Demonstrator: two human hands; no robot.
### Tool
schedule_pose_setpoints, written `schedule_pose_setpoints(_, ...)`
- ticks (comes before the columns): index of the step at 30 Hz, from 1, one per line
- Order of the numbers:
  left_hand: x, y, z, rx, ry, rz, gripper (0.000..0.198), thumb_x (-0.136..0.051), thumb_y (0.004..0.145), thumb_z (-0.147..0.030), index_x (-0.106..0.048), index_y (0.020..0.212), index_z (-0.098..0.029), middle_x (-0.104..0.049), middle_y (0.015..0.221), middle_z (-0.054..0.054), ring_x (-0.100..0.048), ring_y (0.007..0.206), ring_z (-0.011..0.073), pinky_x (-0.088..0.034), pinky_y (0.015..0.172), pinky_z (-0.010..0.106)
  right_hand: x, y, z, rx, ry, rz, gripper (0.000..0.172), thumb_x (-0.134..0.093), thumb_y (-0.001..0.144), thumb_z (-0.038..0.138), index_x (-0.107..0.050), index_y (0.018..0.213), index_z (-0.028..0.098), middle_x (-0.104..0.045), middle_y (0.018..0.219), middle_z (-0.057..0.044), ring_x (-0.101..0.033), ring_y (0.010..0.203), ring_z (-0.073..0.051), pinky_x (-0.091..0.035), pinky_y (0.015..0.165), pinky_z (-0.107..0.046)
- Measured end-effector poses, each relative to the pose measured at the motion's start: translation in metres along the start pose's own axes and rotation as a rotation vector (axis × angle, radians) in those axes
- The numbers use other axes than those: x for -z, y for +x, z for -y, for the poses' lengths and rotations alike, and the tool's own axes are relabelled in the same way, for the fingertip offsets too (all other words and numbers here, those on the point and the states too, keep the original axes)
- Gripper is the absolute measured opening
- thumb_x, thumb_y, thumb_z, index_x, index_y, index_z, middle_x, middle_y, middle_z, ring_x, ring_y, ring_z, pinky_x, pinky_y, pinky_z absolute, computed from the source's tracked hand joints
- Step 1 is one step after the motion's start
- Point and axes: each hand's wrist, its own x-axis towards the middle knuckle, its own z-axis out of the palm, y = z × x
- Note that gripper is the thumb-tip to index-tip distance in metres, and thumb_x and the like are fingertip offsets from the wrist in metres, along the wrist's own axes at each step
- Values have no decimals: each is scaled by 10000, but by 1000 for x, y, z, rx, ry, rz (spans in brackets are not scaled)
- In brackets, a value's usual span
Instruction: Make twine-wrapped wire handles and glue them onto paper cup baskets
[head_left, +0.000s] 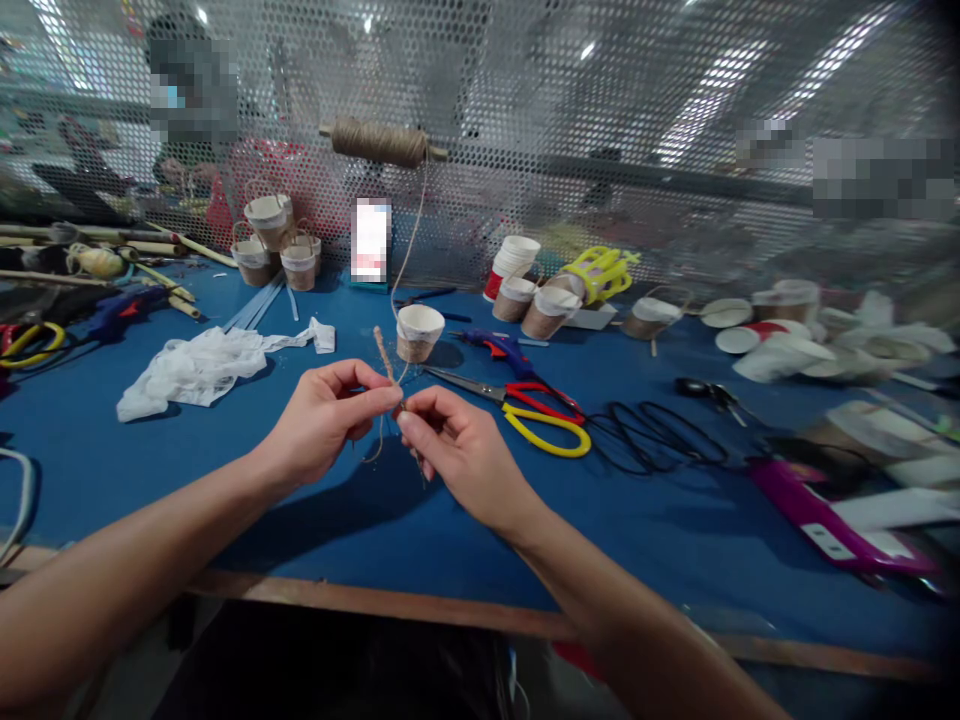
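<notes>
One blue table point(180, 490) spans the view, backed by a perforated metal screen. Over it, two bare hands nearly meet: the left hand point(326, 412) pinches a thin stick between thumb and fingers, while the right hand point(457, 445) has its fingertips just beside (whether they grip anything, I cannot tell). Scissors point(504, 396) with red and yellow handles lie near the right hand. A spool point(379, 142) hangs before the screen. Beyond the hands stands a white-lined cup point(418, 340). The brown stick point(383, 352) rises tilted from the left fingertips; twine point(415, 230) runs down there from the spool.
</notes>
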Motion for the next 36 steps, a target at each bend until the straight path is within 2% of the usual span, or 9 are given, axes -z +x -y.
schedule_pose_setpoints(7, 2, 0, -2, 67, -27, 140, 159, -702, 623, -179, -549, 600, -143, -545, 543, -33, -417, 419, 30, -234, 373, 167, 5, 4, 1, -126, 389, 168, 150, -553, 769, 313, -497, 745, 177, -542, 616, 38, -456, 442, -47, -363, 359, -161)
schedule_pose_setpoints(9, 3, 0, -1, 77, -21, 151, 158, -702, 627, -187, -551, 606, -146, -546, 547, -32, -428, 429, 32, -240, 375, 164, 6, 5, 0, -148, 434, 181, 160, -577, 753, 309, -493, 729, 175, -535, 595, 45, -447, 428, -41, -354, 348, -152)
schedule_pose_setpoints(12, 2, 1, 0, 70, -7, 125, 156, -699, 631, -188, -551, 608, -145, -534, 542, -40, -406, 418, 22, -241, 372, 158, 6, 6, -2, -143, 403, 132, 173, -598, 736, 309, -492, 725, 172, -526, 578, 52, -439, 416, -35, -348, 344, -148)
schedule_pose_setpoints(21, -1, 0, 3, 62, 16, 66, 162, -688, 642, -196, -540, 613, -135, -509, 532, -44, -347, 396, 13, -223, 373, 162, 4, 5, -2, -59, 111, 16, 152, -569, 757, 289, -480, 737, 168, -471, 567, 71, -436, 386, -25, -355, 378, -166)
schedule_pose_setpoints(24, 0, 0, 3, 62, 6, 84, 166, -690, 640, -198, -540, 608, -135, -508, 532, -43, -351, 399, 15, -222, 378, 166, 5, 5, -1, -71, 105, 33, 152, -561, 764, 293, -479, 737, 169, -480, 579, 65, -442, 396, -31, -369, 390, -174)
schedule_pose_setpoints(29, 2, 2, 0, 105, -28, 138, 168, -704, 623, -204, -552, 610, -135, -547, 591, -23, -400, 424, 27, -232, 382, 172, 9, 5, 1, -119, 216, 192, 163, -549, 775, 318, -501, 746, 165, -527, 635, 33, -481, 465, -52, -407, 404, -182)
schedule_pose_setpoints(36, 2, 4, 1, 113, -11, 114, 181, -689, 632, -198, -525, 581, -142, -499, 513, -52, -358, 380, 15, -215, 373, 170, 6, 5, 0, -70, 74, 57, 158, -573, 753, 299, -494, 723, 166, -483, 593, 55, -441, 411, -34, -380, 393, -179)
